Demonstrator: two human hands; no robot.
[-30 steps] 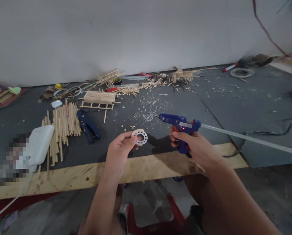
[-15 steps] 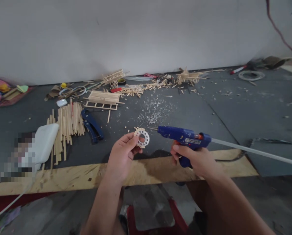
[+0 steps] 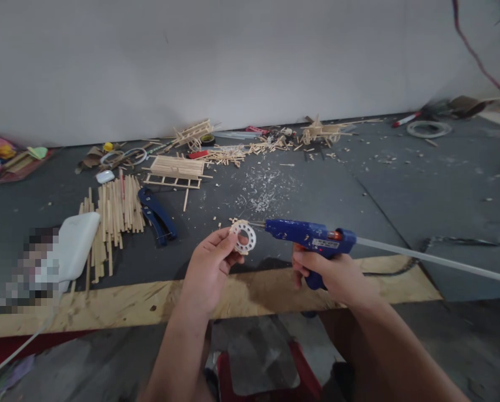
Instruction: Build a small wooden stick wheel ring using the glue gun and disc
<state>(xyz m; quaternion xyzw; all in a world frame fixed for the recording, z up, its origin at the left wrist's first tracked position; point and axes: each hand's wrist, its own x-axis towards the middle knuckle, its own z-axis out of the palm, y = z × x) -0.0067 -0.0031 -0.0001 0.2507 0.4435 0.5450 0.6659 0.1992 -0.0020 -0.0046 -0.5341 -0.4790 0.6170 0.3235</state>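
Observation:
Between the thumb and fingers of my left hand (image 3: 211, 262) is a small white ring (image 3: 252, 239) with a row of round holes, pale wood bits along its edge. My right hand (image 3: 333, 273) is wrapped round the handle of a blue glue gun (image 3: 295, 233), which points left. A long clear glue stick (image 3: 434, 258) sticks out of the gun's back end. The thin nozzle is at the ring's upper right edge; whether it touches, I cannot tell. Both hands are above the table's front edge.
A bundle of wooden sticks (image 3: 122, 209) and a blue cutter-like hand tool (image 3: 157, 218) lie at left, beside a white power bank (image 3: 80, 243). Small stick-built models, a slatted one (image 3: 176, 166) and a cart-like one (image 3: 323, 132), stand toward the wall. White shreds (image 3: 262, 192) litter the dark tabletop.
The glue gun in my right hand has moved slightly left and down, bringing its nozzle to the ring's upper edge. My left hand keeps the ring almost still.

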